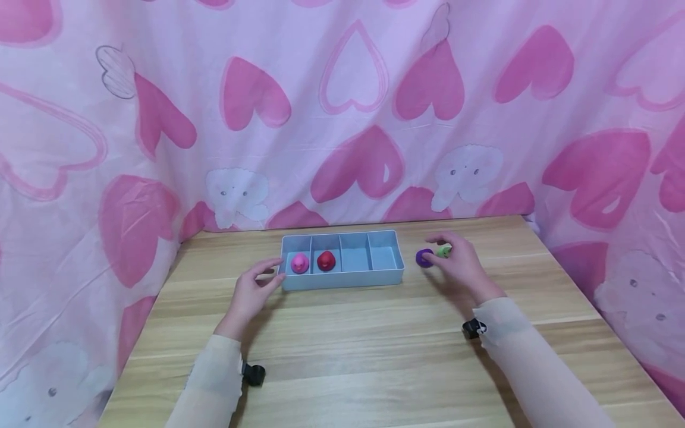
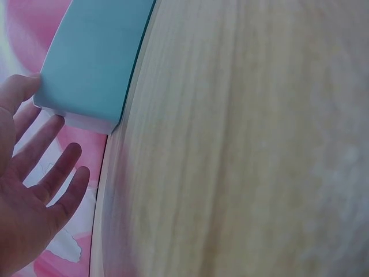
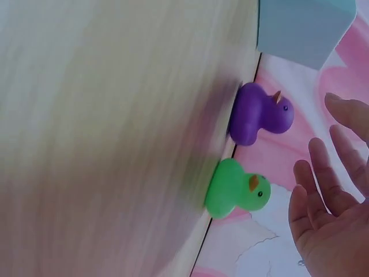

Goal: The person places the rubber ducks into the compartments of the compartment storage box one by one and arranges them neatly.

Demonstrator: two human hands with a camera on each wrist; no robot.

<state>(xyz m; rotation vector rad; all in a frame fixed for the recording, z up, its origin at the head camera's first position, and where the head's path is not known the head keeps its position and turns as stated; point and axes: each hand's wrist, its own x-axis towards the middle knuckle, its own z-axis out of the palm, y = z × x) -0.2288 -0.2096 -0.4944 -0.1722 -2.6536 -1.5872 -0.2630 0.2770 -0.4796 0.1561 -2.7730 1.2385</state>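
At the left end of a light blue box (image 1: 342,279) with compartments, my left hand (image 1: 257,291) touches the front corner with its thumb, the other fingers spread. The left wrist view shows the same hand (image 2: 40,179) beside the box's end (image 2: 95,57). A pink rubber duck (image 1: 299,263) sits in the leftmost compartment, and a red rubber duck (image 1: 326,260) in the one beside it. My right hand (image 1: 461,264) hovers over a purple duck (image 3: 253,115) and a green duck (image 3: 230,190), both upright on the table. In the right wrist view its loosely bent fingers stand apart from both ducks.
A wooden table (image 1: 342,351) carries the box near its back edge. Behind it and at both sides hangs a pink curtain (image 1: 299,154) with hearts. A small black device (image 1: 254,374) is on the left wrist, another black device (image 1: 473,329) on the right.
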